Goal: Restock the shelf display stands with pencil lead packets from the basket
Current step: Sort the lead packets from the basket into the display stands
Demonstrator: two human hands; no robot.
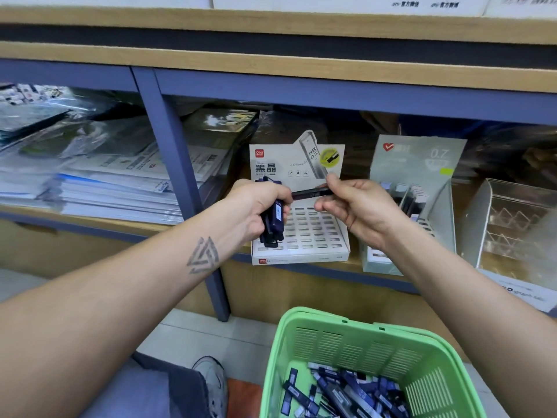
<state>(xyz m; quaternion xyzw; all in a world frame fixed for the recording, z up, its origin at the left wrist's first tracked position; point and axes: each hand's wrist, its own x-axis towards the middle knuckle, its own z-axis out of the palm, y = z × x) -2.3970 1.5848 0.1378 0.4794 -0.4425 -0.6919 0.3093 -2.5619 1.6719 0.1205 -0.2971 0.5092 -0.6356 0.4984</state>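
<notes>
Down at five o'clock, closest to you, the green basket (340, 342) holds a loose heap of dark blue lead packets (340, 393), so plenty of stock remains. Up at the middle of your view, your left hand (256, 206) is clenched round a bundle of packets (275, 218), and your right hand (358, 206), just to its three o'clock, pinches a single packet (310, 193) by thumb and fingertips, with its far end touching the bundle. Right behind both hands sits the white stand (304, 230) with its grid of slots, nearly all of them looking empty; the grey stand (422, 188) at three o'clock already carries some packets. Judging by this, you are drawing one packet free to seat it. Pull it straight along its length so the rest of the bundle does not spill, and keep your left grip firm but not crushing. Turn the packet upright before you lower it, and aim for a back-row slot first, so your hand never has to reach over filled ones. Check that the size printed on the packet matches the white stand's HB 0.5 card; that print is too small to read from here.
</notes>
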